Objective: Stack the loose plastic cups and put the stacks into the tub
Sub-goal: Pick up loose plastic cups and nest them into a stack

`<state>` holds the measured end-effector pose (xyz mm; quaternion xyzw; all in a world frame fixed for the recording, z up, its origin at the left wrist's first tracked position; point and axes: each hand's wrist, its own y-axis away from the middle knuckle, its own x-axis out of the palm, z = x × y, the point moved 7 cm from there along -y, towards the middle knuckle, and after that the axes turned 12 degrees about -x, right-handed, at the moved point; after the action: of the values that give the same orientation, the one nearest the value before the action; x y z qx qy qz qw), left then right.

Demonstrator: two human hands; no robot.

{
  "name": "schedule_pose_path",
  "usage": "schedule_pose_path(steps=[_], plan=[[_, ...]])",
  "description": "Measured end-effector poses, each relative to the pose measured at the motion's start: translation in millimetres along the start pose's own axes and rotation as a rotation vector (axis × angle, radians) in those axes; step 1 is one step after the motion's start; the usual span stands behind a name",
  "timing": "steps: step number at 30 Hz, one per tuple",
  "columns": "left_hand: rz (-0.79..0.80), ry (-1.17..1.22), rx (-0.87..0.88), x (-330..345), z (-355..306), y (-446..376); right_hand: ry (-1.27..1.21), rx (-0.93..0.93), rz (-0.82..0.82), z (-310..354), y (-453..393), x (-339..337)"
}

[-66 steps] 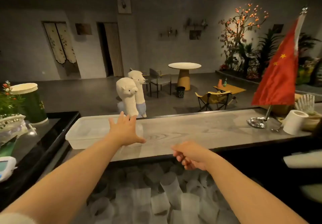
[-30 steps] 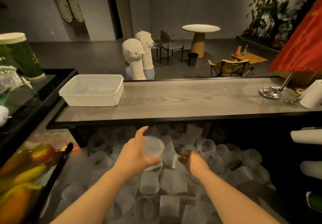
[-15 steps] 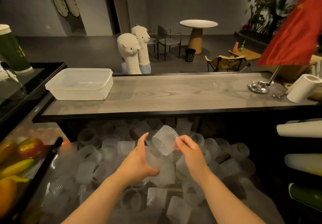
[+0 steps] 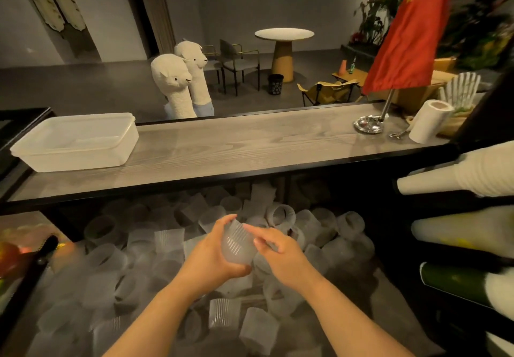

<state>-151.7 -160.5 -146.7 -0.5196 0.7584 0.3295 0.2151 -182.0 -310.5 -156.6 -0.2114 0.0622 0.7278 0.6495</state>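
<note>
My left hand (image 4: pixel 210 256) grips a ribbed plastic cup (image 4: pixel 236 245) just above the heap: my thumb curls under its base at 6 o'clock, and my fingertips (image 4: pixel 226 221) hook over its rim at 12 o'clock. The cup is tilted, and whether it is one cup or two nested I cannot tell. My right hand (image 4: pixel 281 252) sits just beside it at 3 o'clock, with its forefinger reaching across to touch the cup's upper edge and its other fingers loosely curled. Whether that hand actually pinches the cup I cannot tell.

Beneath both hands lie the loose cups (image 4: pixel 167 267), a frosted pile on the lower shelf, tumbled on their sides and ends. There are far too many, and they are too blurred, for me to count; dozens at least.

At 10 o'clock from my hands one tub (image 4: pixel 27 152) stands on the wooden counter (image 4: pixel 236 145), well apart from the cup. Further along the counter at 2 o'clock are one red flag (image 4: pixel 409 34) on a metal base and one paper roll (image 4: pixel 427 126) just beside it. Behind the counter at 12 o'clock stand two alpaca figures (image 4: pixel 173 87), touching. At 3 o'clock I count one stack of white paper cups (image 4: pixel 456 173) lying on its side.
</note>
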Motion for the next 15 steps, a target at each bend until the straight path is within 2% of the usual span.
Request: schedule_pose_path(steps=[7, 9, 13, 15], plan=[[-0.009, -0.096, -0.011, 11, -2, -16, -0.088, 0.018, 0.103, -11, 8, 10], [-0.015, -0.114, -0.018, 12, -2, -19, -0.064, 0.054, 0.048, -24, 6, 2], [-0.019, -0.063, -0.054, 12, 2, -26, 0.458, 0.254, -0.339, -67, 13, -57], [-0.018, -0.038, -0.066, 11, 4, -28, 0.59, 0.372, -0.312, -89, 17, -71]])
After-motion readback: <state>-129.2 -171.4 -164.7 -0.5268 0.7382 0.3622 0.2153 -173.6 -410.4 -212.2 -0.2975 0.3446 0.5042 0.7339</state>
